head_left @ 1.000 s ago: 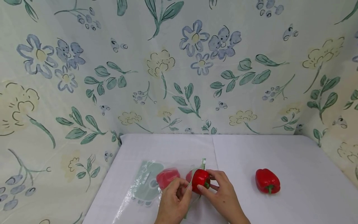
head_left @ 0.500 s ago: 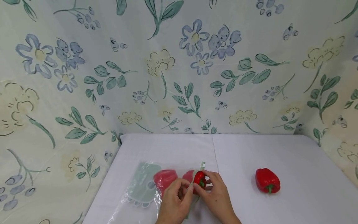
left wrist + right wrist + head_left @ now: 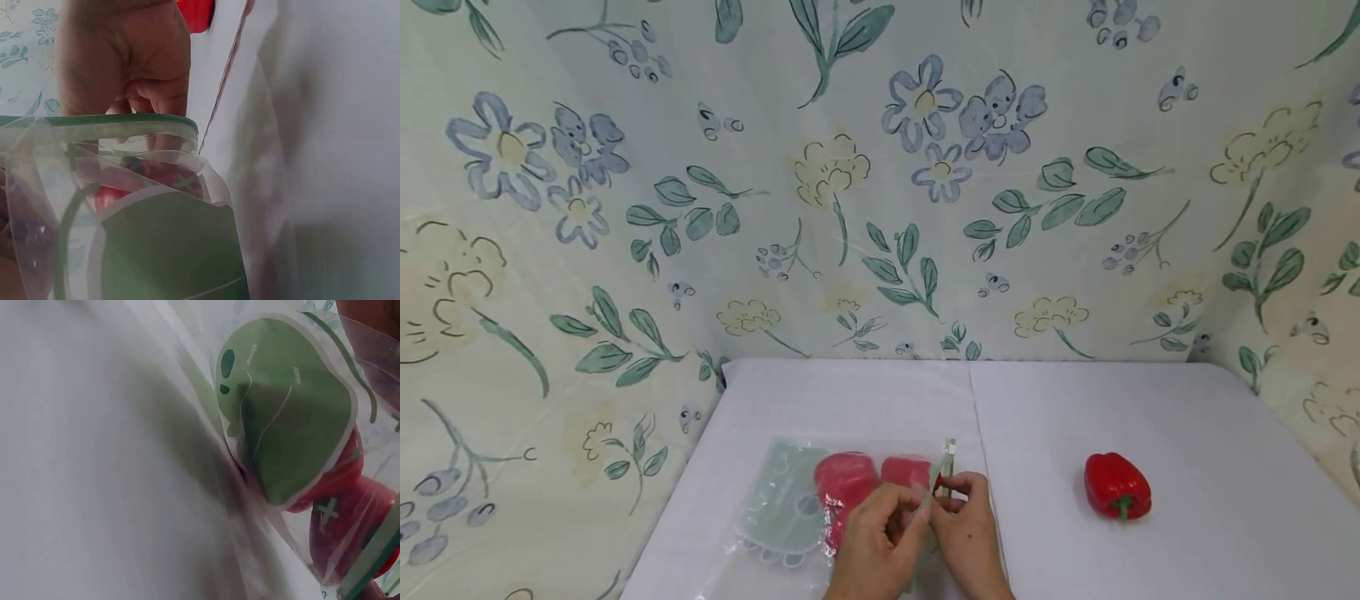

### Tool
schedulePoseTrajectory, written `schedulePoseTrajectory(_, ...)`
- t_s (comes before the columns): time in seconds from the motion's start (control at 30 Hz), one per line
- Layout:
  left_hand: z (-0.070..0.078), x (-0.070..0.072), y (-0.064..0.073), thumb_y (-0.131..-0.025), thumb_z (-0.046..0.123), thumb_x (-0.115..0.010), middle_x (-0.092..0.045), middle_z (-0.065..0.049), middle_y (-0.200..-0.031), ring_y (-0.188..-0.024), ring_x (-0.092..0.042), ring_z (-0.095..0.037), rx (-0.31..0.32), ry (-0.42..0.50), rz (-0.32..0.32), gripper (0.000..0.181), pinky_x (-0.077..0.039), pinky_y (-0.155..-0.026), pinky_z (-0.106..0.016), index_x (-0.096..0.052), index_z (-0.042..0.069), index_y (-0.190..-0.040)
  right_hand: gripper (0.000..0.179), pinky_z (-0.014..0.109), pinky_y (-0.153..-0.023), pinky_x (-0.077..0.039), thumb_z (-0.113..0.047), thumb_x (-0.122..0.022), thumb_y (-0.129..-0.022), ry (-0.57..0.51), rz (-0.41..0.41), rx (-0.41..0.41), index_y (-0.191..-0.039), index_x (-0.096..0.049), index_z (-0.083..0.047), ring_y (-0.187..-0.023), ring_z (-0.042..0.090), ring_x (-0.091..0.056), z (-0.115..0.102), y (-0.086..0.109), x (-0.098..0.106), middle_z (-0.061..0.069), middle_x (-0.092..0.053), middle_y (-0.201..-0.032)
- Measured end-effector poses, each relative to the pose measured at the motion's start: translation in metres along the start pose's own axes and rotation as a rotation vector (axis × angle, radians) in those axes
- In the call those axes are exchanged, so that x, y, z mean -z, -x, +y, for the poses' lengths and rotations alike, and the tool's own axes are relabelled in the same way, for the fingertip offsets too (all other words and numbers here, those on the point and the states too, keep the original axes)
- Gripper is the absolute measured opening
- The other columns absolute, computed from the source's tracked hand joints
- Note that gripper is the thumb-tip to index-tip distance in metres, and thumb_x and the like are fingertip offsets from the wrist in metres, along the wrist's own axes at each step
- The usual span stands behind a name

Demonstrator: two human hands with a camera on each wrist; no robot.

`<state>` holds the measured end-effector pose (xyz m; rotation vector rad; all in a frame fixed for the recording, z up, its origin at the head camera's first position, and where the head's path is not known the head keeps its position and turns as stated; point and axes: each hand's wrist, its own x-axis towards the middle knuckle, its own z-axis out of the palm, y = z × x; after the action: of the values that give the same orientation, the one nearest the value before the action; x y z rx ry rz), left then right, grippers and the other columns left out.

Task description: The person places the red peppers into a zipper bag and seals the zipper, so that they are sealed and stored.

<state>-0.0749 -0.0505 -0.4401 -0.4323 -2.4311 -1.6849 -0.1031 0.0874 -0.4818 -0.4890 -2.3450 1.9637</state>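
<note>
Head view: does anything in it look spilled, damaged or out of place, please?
Nothing looks spilled or damaged. Only one pepper stands out a little: it lies alone on the table, to the right, apart from the bag and the other peppers.

my left hand (image 3: 878,543): pinching the edge of a clear plastic bag with pale green print (image 3: 781,498)
my right hand (image 3: 967,529): at the bag's mouth, grip's kinda hidden
bagged: shiny red bell peppers (image 3: 847,477)
loose: one glossy red bell pepper with green stem (image 3: 1116,485), well off to my right
</note>
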Motion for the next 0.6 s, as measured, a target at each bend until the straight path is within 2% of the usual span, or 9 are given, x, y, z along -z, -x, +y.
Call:
schedulePoseTrajectory(0.13,0.000,-0.003,0.001,-0.092,0.016,-0.074,-0.055,0.008,-0.077,-0.066,-0.047,0.004,-0.048,-0.002,0.009,0.012,-0.048,-0.057,-0.017,-0.066,0.024,-0.096,0.039,0.030,-0.073,-0.053,-0.006,-0.069,-0.085,-0.058,-0.033,-0.034,-0.115,-0.044,-0.003,-0.110,0.025,-0.064,0.004,0.000,-0.003,0.019,-0.054,-0.133)
schedulePoseTrajectory(0.23,-0.001,-0.005,0.001,-0.090,0.011,-0.075,-0.053,0.008,-0.075,-0.064,-0.046,0.005,-0.115,-0.001,0.042,0.016,-0.046,-0.055,-0.016,-0.066,0.023,-0.095,0.033,0.033,-0.074,-0.055,-0.006,-0.068,-0.086,-0.063,-0.087,-0.041,-0.112,-0.048,-0.004,-0.113,0.028,-0.065,0.005,0.000,-0.003,0.021,-0.055,-0.135)
schedulePoseTrajectory(0.3,-0.002,-0.005,0.001,-0.089,0.008,-0.074,-0.053,0.010,-0.075,-0.064,-0.045,0.006,-0.132,0.002,0.054,0.018,-0.046,-0.054,-0.016,-0.066,0.023,-0.094,0.029,0.034,-0.075,-0.056,-0.007,-0.068,-0.088,-0.044,-0.114,-0.031,-0.111,-0.050,-0.005,-0.116,0.032,-0.066,0.005,0.001,-0.003,0.023,-0.055,-0.137)
schedulePoseTrajectory(0.37,-0.002,-0.004,0.001,-0.090,0.008,-0.074,-0.053,0.009,-0.075,-0.064,-0.046,0.005,-0.121,0.007,0.046,0.018,-0.046,-0.054,-0.016,-0.066,0.023,-0.095,0.025,0.033,-0.075,-0.057,-0.007,-0.067,-0.090,-0.028,-0.137,0.000,-0.109,-0.052,-0.005,-0.116,0.033,-0.067,0.004,0.002,-0.002,0.024,-0.059,-0.136)
schedulePoseTrajectory(0.5,0.001,-0.001,0.001,-0.092,0.014,-0.073,-0.054,0.007,-0.077,-0.066,-0.049,0.003,-0.015,0.023,-0.002,0.012,-0.048,-0.057,-0.017,-0.067,0.023,-0.097,0.022,0.027,-0.075,-0.056,-0.007,-0.068,-0.092,-0.010,-0.168,0.047,-0.109,-0.054,-0.003,-0.113,0.029,-0.070,0.002,0.004,0.002,0.020,-0.065,-0.128)
schedulePoseTrajectory(0.6,0.001,0.000,0.001,-0.093,0.017,-0.072,-0.054,0.007,-0.078,-0.066,-0.049,0.002,0.014,0.020,-0.012,0.009,-0.048,-0.058,-0.018,-0.067,0.022,-0.098,0.020,0.028,-0.079,-0.056,-0.011,-0.068,-0.094,0.006,-0.185,0.059,-0.109,-0.056,-0.004,-0.110,0.026,-0.071,0.000,0.004,0.007,0.018,-0.067,-0.126)
